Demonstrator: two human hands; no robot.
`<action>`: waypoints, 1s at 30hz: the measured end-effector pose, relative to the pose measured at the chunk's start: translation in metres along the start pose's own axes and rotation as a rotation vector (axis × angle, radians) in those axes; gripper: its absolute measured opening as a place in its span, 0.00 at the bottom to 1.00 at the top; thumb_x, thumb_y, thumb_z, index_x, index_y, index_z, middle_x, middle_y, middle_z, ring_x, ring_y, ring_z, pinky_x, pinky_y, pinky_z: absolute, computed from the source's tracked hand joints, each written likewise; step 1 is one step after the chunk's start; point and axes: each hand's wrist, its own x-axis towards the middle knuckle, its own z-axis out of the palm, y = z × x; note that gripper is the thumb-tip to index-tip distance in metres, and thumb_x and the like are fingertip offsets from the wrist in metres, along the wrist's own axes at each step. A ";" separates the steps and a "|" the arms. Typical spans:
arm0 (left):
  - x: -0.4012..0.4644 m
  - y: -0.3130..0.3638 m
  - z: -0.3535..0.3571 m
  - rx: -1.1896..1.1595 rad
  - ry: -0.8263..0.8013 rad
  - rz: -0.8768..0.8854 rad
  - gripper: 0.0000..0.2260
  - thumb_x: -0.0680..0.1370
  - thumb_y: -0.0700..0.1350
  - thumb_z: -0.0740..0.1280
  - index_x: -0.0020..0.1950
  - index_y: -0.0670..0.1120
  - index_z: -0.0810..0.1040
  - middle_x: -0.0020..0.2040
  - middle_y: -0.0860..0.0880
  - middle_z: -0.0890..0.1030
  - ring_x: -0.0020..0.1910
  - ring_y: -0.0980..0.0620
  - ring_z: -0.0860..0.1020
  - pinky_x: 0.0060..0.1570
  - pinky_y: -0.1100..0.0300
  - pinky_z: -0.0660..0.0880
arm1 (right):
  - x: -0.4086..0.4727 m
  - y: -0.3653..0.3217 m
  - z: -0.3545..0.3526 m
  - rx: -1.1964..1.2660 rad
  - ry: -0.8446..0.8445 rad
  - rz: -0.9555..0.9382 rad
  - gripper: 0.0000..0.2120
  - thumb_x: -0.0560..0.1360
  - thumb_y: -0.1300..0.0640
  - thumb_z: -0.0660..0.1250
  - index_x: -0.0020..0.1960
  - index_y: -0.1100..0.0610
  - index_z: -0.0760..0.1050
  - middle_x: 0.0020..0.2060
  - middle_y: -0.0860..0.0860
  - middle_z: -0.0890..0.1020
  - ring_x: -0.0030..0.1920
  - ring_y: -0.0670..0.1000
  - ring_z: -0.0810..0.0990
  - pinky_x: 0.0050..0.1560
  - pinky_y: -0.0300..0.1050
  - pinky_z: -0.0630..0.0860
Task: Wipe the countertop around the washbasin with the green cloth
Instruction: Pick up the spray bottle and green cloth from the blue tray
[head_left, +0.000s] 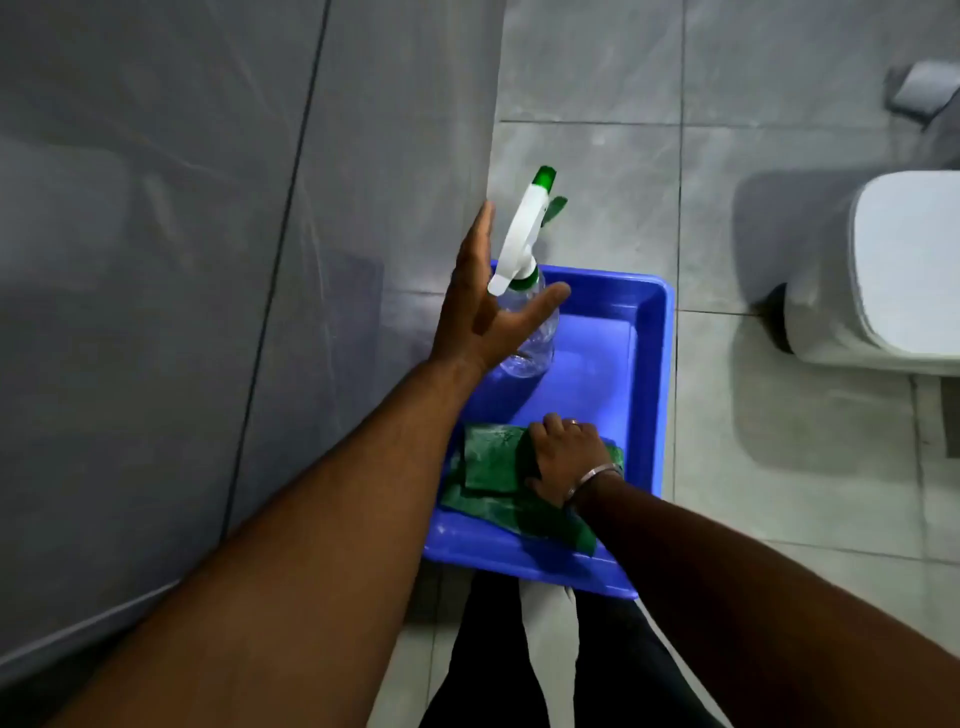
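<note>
Glossy rectangular blue plastic tray with raised walls and rounded corners, set on pale grey marbled floor tiles. Folded green cloth, coarse and slightly rumpled, lying at the tray's near end. Right hand curled over the cloth's right part, fingers closing on the fabric; thin metal bangle at the wrist, ring on one finger. Left hand spread open, empty, just beside a clear ribbed spray bottle with white trigger head and green nozzle, standing in the tray's far left corner. Smooth white rounded toilet at far right.
</note>
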 end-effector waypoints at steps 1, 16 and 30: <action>0.005 0.000 0.003 -0.037 0.010 0.017 0.48 0.67 0.61 0.73 0.79 0.46 0.55 0.78 0.45 0.63 0.75 0.50 0.65 0.71 0.57 0.66 | 0.005 0.001 -0.001 0.017 -0.032 -0.006 0.32 0.63 0.39 0.70 0.60 0.56 0.69 0.55 0.56 0.76 0.54 0.60 0.76 0.52 0.53 0.69; 0.023 0.030 0.013 -0.308 -0.041 -0.033 0.22 0.77 0.51 0.66 0.69 0.43 0.74 0.64 0.47 0.79 0.61 0.55 0.78 0.57 0.67 0.73 | -0.039 0.070 -0.095 1.205 -0.135 0.494 0.17 0.60 0.48 0.74 0.44 0.56 0.81 0.41 0.55 0.86 0.42 0.56 0.84 0.48 0.52 0.81; 0.030 0.154 -0.004 -0.244 -0.192 0.108 0.08 0.77 0.46 0.67 0.46 0.42 0.80 0.40 0.39 0.81 0.39 0.46 0.79 0.43 0.50 0.78 | -0.073 0.142 -0.356 1.829 0.811 0.349 0.06 0.74 0.67 0.65 0.49 0.59 0.77 0.35 0.52 0.86 0.38 0.54 0.84 0.36 0.47 0.81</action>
